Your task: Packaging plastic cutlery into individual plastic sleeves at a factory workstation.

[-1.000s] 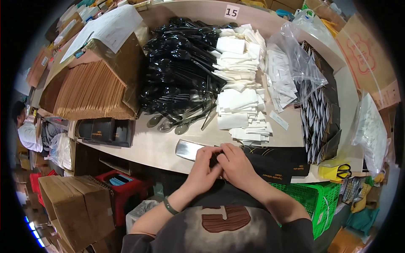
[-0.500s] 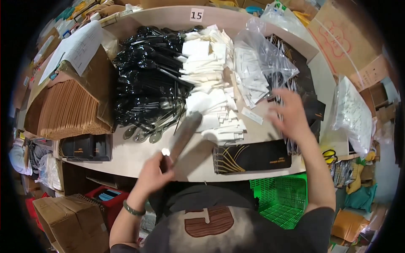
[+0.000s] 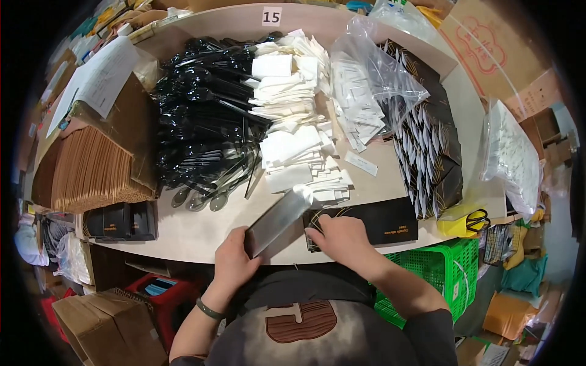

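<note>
My left hand (image 3: pixel 235 258) grips a long flat packet (image 3: pixel 278 222) with a shiny grey face, held tilted above the table, its far end bright white. My right hand (image 3: pixel 345 239) lies over the left end of a stack of black packets with gold lines (image 3: pixel 390 222) at the table's front edge, thumb and fingers closed on the top one's end. Beyond my hands are heaps of clear-wrapped black plastic cutlery (image 3: pixel 204 110) and folded white napkins (image 3: pixel 287 143). A single small white sachet (image 3: pixel 361 163) lies right of the napkins.
Filled black packets (image 3: pixel 421 158) stand in rows at right, beside a clear bag of white sachets (image 3: pixel 360 91). At left, a carton of brown sleeves (image 3: pixel 91 165) stands near black packets (image 3: pixel 119 221). Scissors (image 3: pixel 478 221) sit at the right edge, above a green crate (image 3: pixel 455 274).
My right hand has come from the filled packets at right down to the black stack in front. The packet in my left hand has turned, showing its grey face.
</note>
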A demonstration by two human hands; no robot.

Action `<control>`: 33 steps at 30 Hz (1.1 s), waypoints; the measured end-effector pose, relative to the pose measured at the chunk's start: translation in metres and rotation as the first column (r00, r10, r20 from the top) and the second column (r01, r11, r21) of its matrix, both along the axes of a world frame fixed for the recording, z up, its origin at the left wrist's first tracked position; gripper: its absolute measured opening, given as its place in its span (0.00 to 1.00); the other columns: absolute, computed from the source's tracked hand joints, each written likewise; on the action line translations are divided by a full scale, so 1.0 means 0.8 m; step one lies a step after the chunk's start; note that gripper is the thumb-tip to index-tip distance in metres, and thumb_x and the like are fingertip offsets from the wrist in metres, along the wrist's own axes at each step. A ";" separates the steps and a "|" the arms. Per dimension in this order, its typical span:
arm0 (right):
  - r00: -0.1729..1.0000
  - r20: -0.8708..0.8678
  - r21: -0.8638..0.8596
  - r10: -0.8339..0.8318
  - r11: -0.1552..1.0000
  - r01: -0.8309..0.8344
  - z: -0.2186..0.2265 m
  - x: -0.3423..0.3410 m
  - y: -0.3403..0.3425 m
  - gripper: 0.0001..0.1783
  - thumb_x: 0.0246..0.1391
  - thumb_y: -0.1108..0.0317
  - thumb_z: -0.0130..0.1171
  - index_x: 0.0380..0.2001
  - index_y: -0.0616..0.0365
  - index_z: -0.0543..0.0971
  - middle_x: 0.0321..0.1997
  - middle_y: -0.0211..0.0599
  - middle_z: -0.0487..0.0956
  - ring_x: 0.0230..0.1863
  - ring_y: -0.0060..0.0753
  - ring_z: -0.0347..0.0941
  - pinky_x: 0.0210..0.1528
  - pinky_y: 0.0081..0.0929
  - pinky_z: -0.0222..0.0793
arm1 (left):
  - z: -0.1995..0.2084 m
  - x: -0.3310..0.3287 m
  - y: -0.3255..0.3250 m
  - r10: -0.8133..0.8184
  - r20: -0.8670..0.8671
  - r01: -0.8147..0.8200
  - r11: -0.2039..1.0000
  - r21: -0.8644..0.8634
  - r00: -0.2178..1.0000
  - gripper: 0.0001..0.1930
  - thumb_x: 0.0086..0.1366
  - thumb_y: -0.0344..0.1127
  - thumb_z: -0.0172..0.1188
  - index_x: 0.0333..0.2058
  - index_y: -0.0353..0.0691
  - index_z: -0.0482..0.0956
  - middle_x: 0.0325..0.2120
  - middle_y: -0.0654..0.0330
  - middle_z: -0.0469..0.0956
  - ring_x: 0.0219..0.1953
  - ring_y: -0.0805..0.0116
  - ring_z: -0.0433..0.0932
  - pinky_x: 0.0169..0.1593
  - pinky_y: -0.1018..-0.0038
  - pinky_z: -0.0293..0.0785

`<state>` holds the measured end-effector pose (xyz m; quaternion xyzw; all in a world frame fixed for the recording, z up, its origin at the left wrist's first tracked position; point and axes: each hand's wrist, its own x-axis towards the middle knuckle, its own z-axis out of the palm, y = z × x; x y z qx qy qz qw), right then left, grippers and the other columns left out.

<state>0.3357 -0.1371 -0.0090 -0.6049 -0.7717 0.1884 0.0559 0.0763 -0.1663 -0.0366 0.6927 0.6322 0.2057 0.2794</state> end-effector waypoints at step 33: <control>0.923 0.087 0.344 0.374 0.859 -0.380 -0.014 -0.023 0.136 0.05 0.48 0.71 0.61 0.30 0.58 0.76 0.30 0.43 0.74 0.33 0.47 0.77 0.35 0.42 0.74 | 0.000 -0.069 0.117 -0.020 -0.254 0.104 0.940 0.324 0.967 0.09 0.57 0.34 0.66 0.32 0.41 0.75 0.31 0.58 0.75 0.37 0.54 0.77 0.40 0.61 0.74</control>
